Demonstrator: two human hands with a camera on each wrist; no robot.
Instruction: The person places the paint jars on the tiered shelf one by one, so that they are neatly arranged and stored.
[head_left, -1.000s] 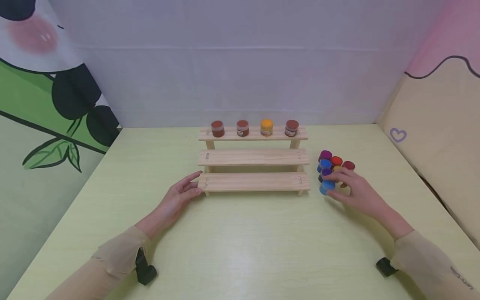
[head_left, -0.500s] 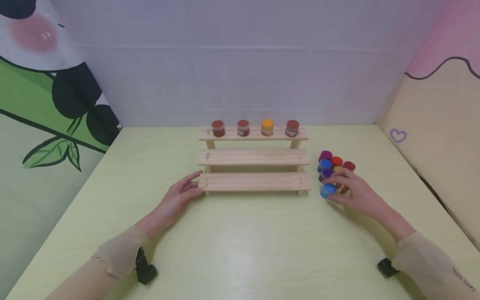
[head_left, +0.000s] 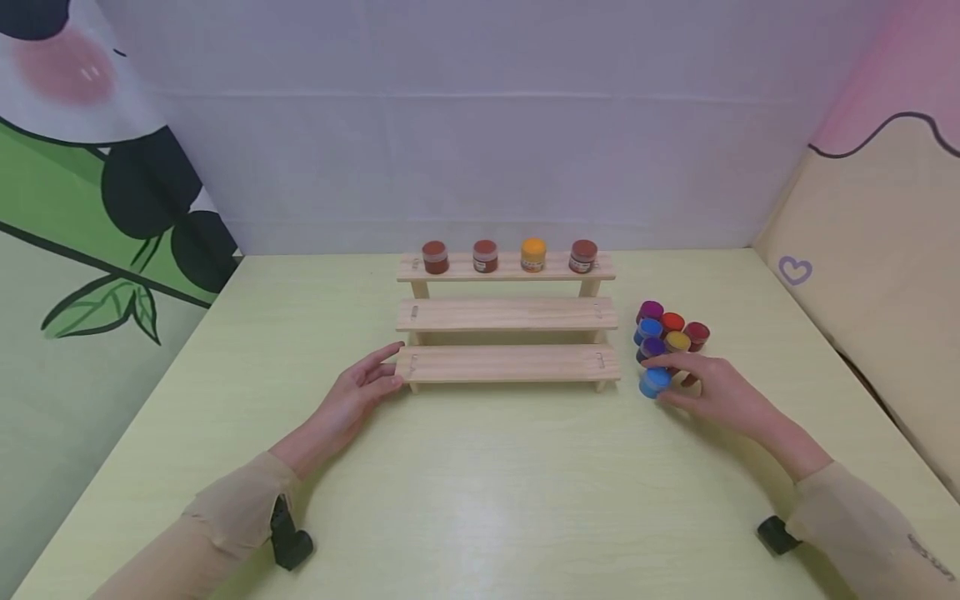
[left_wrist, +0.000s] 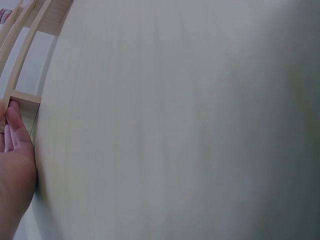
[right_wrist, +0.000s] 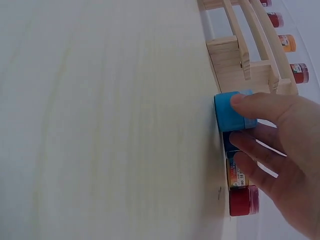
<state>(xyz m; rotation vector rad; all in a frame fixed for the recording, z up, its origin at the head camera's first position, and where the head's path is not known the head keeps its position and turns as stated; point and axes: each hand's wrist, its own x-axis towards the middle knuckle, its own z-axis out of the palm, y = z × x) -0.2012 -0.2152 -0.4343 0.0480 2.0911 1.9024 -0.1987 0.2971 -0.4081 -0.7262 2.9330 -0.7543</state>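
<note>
Evidently a light thing, but a slick one

To the left, the person's left hand (head_left: 360, 398) rests with fingers extended against the end of the wooden rack (head_left: 510, 364), at its lowest step. Four small jars (head_left: 533, 256) line the top step. Farther right, on the desk (head_left: 480, 475), the light-blue jar (head_left: 653, 384) stands at the near end of a cluster of jars, pinched by the thumb and forefinger of the right hand (head_left: 716, 390). I'd judge it light and rigid, smooth enough to slide in dry fingers, and hardly fragile. The best hold looks to be round its sides, below the lid, keeping clear of the purple-blue jar (head_left: 649, 349) just behind.
</note>
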